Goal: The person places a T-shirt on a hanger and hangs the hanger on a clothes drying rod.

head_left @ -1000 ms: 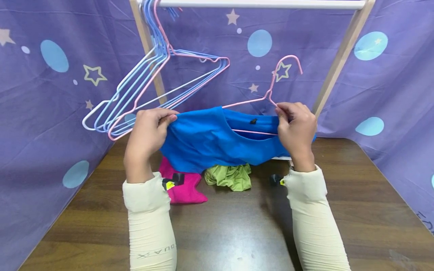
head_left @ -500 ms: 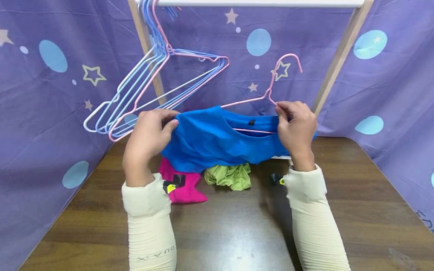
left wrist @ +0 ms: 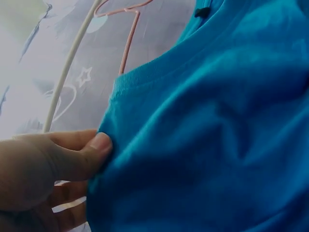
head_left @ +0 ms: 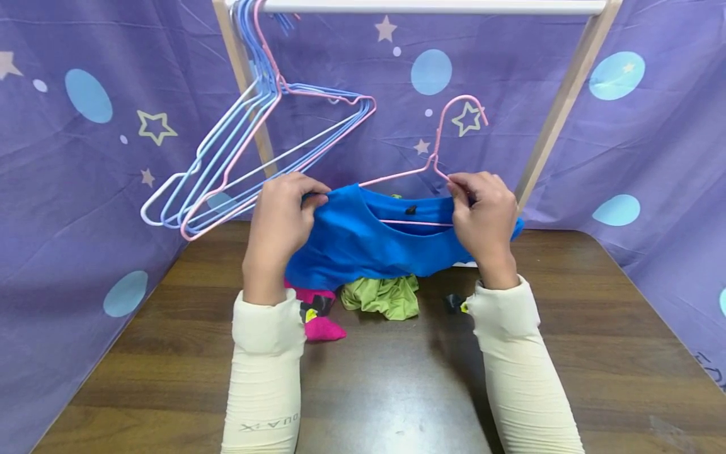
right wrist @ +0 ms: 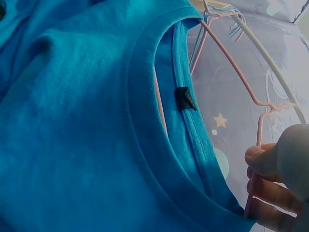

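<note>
A blue T-shirt [head_left: 351,236] hangs on a pink wire hanger [head_left: 397,174], whose arms and lower bar run inside it. The hanger's hook stands up free above the neckline, and a small black label shows at the back of the collar. My left hand [head_left: 283,227] pinches the shirt's shoulder edge between thumb and fingers; in the left wrist view the thumb [left wrist: 91,152] presses on the cloth. My right hand [head_left: 484,217] grips the hanger's arm beside its neck; the right wrist view shows the fingers [right wrist: 270,188] round the pink wire at the collar.
Several blue, white and pink hangers [head_left: 227,145] hang at the left end of a white rail [head_left: 431,6] on a wooden frame. A green cloth [head_left: 382,296] and a pink cloth [head_left: 323,329] lie on the brown table [head_left: 368,391] under the shirt.
The left hand loosened its pinch at the shirt's shoulder, then moved right and pinches the edge again. The hanger, shirt and right hand have shifted slightly left.
</note>
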The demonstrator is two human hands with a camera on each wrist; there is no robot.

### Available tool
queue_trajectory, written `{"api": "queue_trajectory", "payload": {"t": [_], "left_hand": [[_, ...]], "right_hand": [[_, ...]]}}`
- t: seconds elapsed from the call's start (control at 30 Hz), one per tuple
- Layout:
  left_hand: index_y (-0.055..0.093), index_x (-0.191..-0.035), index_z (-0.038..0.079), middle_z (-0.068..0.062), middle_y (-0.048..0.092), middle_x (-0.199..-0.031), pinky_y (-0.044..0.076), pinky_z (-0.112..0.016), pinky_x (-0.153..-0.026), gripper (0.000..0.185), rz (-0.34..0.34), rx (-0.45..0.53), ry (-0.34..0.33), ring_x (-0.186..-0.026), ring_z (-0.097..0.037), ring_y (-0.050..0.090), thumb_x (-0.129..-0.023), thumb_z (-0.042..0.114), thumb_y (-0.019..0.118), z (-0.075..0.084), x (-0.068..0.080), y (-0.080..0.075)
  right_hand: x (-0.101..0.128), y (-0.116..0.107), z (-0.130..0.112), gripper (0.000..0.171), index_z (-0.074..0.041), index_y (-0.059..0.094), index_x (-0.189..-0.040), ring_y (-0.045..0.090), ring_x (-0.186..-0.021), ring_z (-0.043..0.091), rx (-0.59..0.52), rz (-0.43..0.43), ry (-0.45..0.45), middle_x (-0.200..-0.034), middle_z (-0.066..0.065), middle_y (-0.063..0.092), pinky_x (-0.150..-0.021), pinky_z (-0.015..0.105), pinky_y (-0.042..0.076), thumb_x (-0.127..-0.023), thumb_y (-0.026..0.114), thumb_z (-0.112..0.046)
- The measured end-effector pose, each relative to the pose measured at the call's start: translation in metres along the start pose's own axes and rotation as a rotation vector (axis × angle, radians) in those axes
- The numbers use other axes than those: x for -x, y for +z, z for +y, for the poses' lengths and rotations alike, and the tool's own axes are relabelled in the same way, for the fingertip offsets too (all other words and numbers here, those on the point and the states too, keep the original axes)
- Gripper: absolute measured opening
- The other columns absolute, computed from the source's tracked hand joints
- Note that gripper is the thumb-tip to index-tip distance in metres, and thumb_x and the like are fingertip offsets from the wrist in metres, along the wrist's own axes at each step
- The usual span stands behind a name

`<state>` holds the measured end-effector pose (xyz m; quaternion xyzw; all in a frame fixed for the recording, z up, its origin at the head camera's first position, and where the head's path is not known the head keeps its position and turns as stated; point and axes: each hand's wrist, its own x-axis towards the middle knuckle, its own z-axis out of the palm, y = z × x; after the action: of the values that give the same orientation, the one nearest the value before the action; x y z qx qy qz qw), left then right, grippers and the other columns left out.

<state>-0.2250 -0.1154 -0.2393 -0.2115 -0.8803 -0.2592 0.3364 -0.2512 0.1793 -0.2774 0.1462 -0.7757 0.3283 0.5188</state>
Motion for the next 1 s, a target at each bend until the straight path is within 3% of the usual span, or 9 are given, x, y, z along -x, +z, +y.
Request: {"api": "queue_trajectory", "payload": {"t": [0.13, 0.37, 0.5, 0.73, 1.0], "left_hand": [[0.081, -0.092, 0.001, -0.013, 0.077, -0.094, 0.054, -0.045, -0.087, 0.006, 0.077, 0.029, 0.057, -0.092, -0.032, 0.071, -0.09, 0.001, 0.076, -0.005, 0.001, -0.001], [0.081, -0.087, 0.001, -0.013, 0.075, -0.087, 0.051, -0.042, -0.072, 0.005, 0.23, 0.048, 0.168, -0.082, -0.033, 0.066, -0.089, -0.002, 0.076, -0.013, 0.001, -0.002], [0.081, -0.085, 0.0, -0.013, 0.075, -0.085, 0.049, -0.04, -0.069, 0.008, 0.272, 0.065, 0.201, -0.081, -0.032, 0.066, -0.089, -0.005, 0.075, -0.017, 0.001, -0.003], [0.081, -0.086, -0.001, -0.014, 0.074, -0.083, 0.049, -0.041, -0.07, 0.005, 0.248, 0.062, 0.191, -0.079, -0.032, 0.066, -0.089, -0.002, 0.077, -0.02, 0.003, -0.008], [0.081, -0.092, 0.002, -0.012, 0.075, -0.092, 0.052, -0.044, -0.083, 0.006, 0.13, -0.01, 0.112, -0.09, -0.032, 0.066, -0.087, 0.005, 0.081, -0.007, 0.003, -0.009]], "right_hand": [[-0.001, -0.001, 0.0, 0.008, -0.003, 0.081, -0.094, 0.063, -0.076, 0.032, -0.015, 0.006, -0.008, -0.086, 0.013, 0.074, -0.067, 0.044, 0.046, -0.092, 0.076, -0.01], [-0.002, -0.003, 0.002, 0.009, 0.0, 0.08, -0.092, 0.062, -0.071, 0.03, -0.048, 0.009, -0.027, -0.081, 0.015, 0.073, -0.065, 0.038, 0.042, -0.09, 0.076, -0.008], [-0.003, -0.005, 0.005, 0.011, 0.0, 0.081, -0.093, 0.064, -0.072, 0.029, -0.064, 0.002, -0.026, -0.081, 0.016, 0.074, -0.066, 0.037, 0.043, -0.091, 0.074, -0.009], [-0.003, -0.006, 0.008, 0.012, 0.001, 0.08, -0.093, 0.065, -0.072, 0.03, -0.051, 0.015, -0.047, -0.08, 0.017, 0.073, -0.066, 0.038, 0.043, -0.092, 0.074, -0.009], [-0.003, -0.005, 0.006, 0.012, 0.001, 0.08, -0.093, 0.064, -0.073, 0.03, -0.055, 0.016, -0.048, -0.081, 0.017, 0.073, -0.067, 0.036, 0.044, -0.092, 0.074, -0.009]]}}
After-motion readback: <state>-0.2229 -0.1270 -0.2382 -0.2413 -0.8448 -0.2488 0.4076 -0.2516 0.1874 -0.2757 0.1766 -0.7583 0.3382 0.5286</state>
